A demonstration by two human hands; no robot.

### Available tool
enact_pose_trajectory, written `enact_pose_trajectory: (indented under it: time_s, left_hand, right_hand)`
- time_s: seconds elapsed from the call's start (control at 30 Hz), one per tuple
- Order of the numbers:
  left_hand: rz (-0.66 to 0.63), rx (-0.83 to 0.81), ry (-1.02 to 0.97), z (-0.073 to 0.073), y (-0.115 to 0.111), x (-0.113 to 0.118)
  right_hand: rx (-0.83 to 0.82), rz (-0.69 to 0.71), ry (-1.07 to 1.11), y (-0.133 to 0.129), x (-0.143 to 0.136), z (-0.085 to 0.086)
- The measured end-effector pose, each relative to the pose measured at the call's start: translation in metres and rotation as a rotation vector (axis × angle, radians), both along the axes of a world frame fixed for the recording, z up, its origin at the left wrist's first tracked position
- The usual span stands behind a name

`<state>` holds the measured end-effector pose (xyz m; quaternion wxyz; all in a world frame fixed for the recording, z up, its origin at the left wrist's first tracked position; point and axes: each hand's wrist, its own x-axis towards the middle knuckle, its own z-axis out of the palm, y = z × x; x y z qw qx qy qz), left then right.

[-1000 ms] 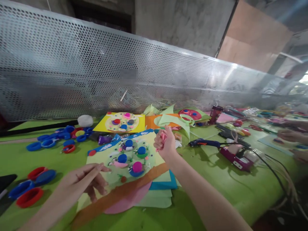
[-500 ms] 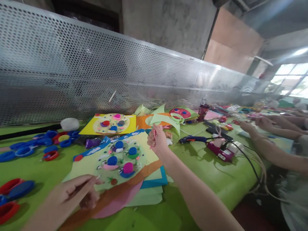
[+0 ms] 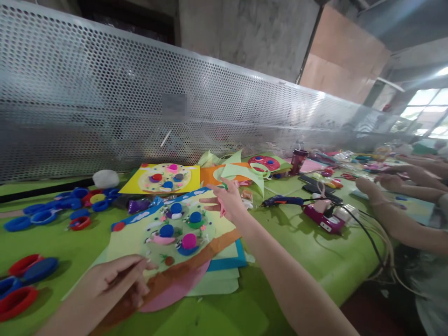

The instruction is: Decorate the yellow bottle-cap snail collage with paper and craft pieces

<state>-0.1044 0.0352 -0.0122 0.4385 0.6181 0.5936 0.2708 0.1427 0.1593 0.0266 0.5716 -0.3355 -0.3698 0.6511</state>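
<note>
My left hand (image 3: pixel 121 282) is over the lower left corner of the layered paper craft, thumb and forefinger close together; whatever they hold, if anything, is too small to make out. My right hand (image 3: pixel 229 200) hovers at the craft's upper right, fingers stretched leftward. A small pink thing (image 3: pixel 222 208) is tucked against its palm, and a bit of green (image 3: pixel 224 185) shows by its fingers. Between my hands lies the pale yellow sheet (image 3: pixel 122 245), carrying a pale green round (image 3: pixel 178 226) with blue and pink discs. A brown strip (image 3: pixel 199 259) and a pink round (image 3: pixel 175 291) stick out below.
Blue and red rings (image 3: pixel 44 217) lie at left. Behind stands a finished-looking yellow card (image 3: pixel 129 186) before a perforated metal screen (image 3: pixel 224 102). A glue gun (image 3: pixel 285 200) and magenta power strip (image 3: pixel 324 220) with cables are at right. Other people's arms (image 3: pixel 388 210) reach in beyond.
My right hand has gone from a closed fist to stretched, spread fingers, with the pink thing still in it. My left hand has barely moved. The view has shifted slightly.
</note>
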Motion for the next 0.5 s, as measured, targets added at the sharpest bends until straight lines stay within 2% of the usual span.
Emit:
enact_pose_trajectory:
  time_s: [0.27,0.4,0.5]
  left_hand:
    - [-0.036,0.003,0.033,0.013,-0.005,0.01]
    - [0.058,0.085,0.003,0.023,-0.015,0.024]
    - [0.126,0.1,0.02,0.028,-0.016,0.024]
  right_hand:
    - [0.018,0.093,-0.107,0.005,0.005,0.003]
    - [0.043,0.063,-0.123,0.002,0.009,0.008]
    - [0.06,0.028,-0.132,0.0,0.011,0.011]
